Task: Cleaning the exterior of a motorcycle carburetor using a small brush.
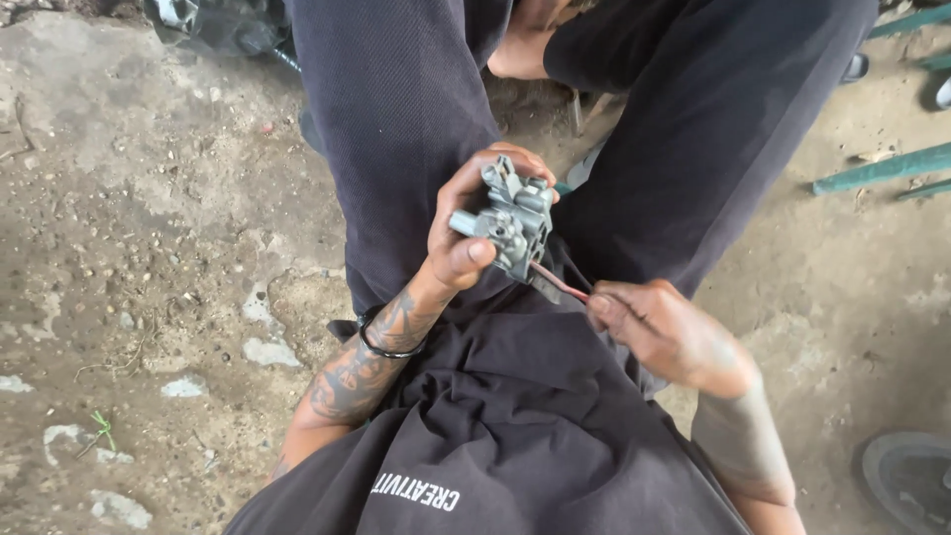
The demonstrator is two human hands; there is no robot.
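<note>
My left hand (466, 233) grips a small grey cast-metal part (510, 220), a carburettor-like body with ports and lugs, held up over my lap. My right hand (659, 332) is closed on a thin reddish tool shaft (560, 282) whose tip meets the underside of the metal part. A black band circles my left wrist (388, 342). Both forearms come up from the bottom of the head view, over my dark shirt (515, 436) and dark trousers (396, 129).
Rough dirt and cracked concrete ground (149, 228) lies to the left. Green metal bars (882, 168) run along the right. A dark shoe or sole (911, 476) sits at the bottom right, and a dark machine part (218, 25) at the top left.
</note>
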